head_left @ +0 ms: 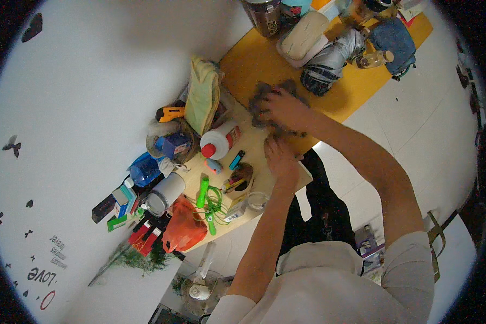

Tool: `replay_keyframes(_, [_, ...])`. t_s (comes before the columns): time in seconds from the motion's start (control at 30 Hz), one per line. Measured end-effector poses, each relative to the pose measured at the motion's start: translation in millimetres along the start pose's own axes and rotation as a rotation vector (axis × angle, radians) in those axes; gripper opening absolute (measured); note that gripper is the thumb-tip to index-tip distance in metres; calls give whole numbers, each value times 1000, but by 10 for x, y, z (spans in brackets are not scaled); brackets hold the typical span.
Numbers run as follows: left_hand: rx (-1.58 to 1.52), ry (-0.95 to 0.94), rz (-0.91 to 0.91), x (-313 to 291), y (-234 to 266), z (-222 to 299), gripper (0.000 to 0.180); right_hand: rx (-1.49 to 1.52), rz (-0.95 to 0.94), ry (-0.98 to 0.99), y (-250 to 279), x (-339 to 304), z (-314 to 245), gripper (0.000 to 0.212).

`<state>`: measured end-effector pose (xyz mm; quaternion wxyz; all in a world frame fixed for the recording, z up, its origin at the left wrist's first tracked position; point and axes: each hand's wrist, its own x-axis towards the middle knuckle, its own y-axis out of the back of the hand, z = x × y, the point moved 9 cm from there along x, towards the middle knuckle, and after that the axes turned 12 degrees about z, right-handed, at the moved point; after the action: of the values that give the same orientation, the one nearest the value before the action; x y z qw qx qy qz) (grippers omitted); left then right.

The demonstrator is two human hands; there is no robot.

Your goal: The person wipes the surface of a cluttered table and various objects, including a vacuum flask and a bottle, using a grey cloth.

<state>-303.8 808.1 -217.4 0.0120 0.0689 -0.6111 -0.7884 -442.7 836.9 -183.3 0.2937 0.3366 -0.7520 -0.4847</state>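
Observation:
My right hand [286,109] presses down on a crumpled dark grey cloth [262,97] on the yellow-brown tabletop [243,59], its fingers over the fabric. The cloth's edges look blurred. Closer to me, my left hand [281,159] rests flat on the pale tabletop [254,143], fingers stretched out and holding nothing. Left of that hand lie a small blue lighter-like object [237,160] and a white bottle with a red cap [217,141]. A round dark container with pencils [240,178] stands nearby.
At the far end are a silver-wrapped bundle [337,59], a beige case [306,35], a small glass bottle [373,59] and a blue pouch [394,46]. Along the wall stand a yellow cloth stack [202,97], a metal can [164,193], a green jump rope [202,191] and a red plastic bag [183,227].

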Motion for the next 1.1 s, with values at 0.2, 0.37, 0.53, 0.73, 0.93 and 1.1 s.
replay_keyframes(0.2, [-38, 118, 31, 85, 232, -44, 133, 59, -83, -85, -28, -1130, -262, 42])
replay_keyframes(0.37, [26, 23, -29, 211, 97, -56, 143, 80, -62, -285, -43, -1221, -133, 43])
replay_keyframes(0.53, [48, 15, -134, 211, 37, -92, 140, -56, 229, -615, 14, -51, 297, 46])
replay_keyframes(0.73, [91, -67, -58, 181, -14, -95, 135, -172, 549, -951, 233, 881, 1125, 53])
replay_keyframes(0.93, [13, -31, -77, 198, 107, -8, 136, -266, 452, -858, 135, 1013, 1351, 59])
replay_keyframes(1.1, [48, -41, -85, 198, 89, 2, 136, -141, 385, -729, 212, 694, 1111, 57])
